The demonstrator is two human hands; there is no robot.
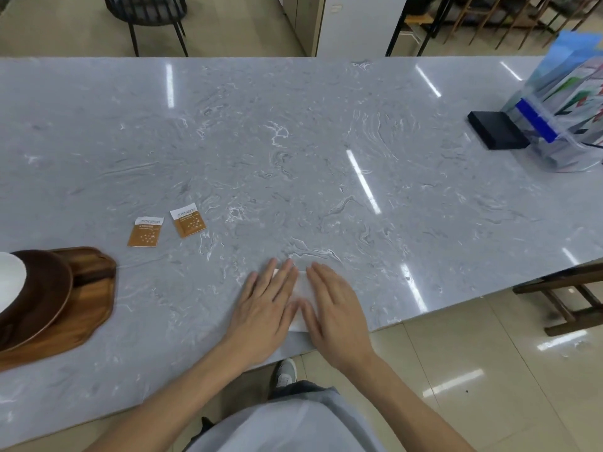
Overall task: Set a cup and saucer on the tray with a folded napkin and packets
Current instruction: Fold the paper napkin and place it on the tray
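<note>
Left hand: the left hand (266, 308) is lying flat, fingers straight, pressing the white napkin (301, 300) onto the table (293, 158), likely creasing a fold.
Right hand: the right hand (336, 309) is pressing flat beside it, pinning the napkin's other half.
Packets: two brown packets (166, 228) are waiting beyond and left of the left hand.
Tray: the wooden tray (91, 301), far left of the hands, is carrying a dark saucer (42, 295); something white (9, 282) is sitting on it, possibly the cup.

Grey marble table (293, 141), beige tiled floor (489, 370)
</note>
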